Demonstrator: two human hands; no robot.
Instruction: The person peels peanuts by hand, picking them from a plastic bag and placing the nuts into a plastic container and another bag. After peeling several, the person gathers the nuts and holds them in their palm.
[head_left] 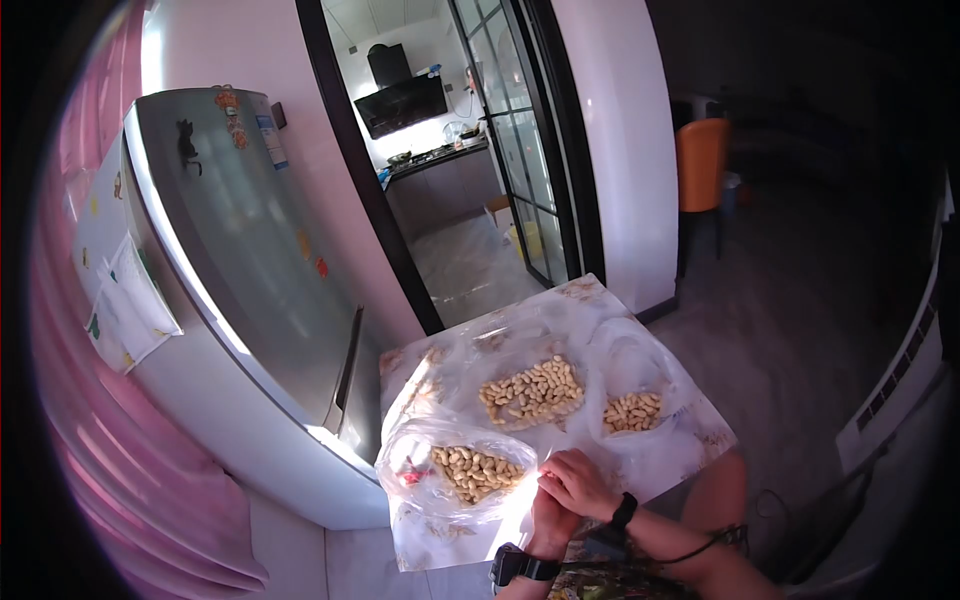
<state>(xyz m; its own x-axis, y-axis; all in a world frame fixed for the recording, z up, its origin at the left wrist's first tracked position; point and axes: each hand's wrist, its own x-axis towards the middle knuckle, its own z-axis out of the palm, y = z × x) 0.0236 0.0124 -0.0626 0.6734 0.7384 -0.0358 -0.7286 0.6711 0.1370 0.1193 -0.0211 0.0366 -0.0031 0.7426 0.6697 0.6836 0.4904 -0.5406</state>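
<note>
- Tan, rough-shelled peanuts (532, 392) lie in three heaps on the pale patterned surface (425, 548), seemingly kept apart by crinkled, clear plastic bags (628, 355).
- The right hand (582, 482) overlaps the left hand (553, 518) beside the nearest heap; the right fingers bend close together, but I cannot tell whether either hand pinches anything.

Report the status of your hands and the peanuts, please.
Right hand over left hand. Peanuts in three piles. Bag film between nearest pile and hands.
</note>
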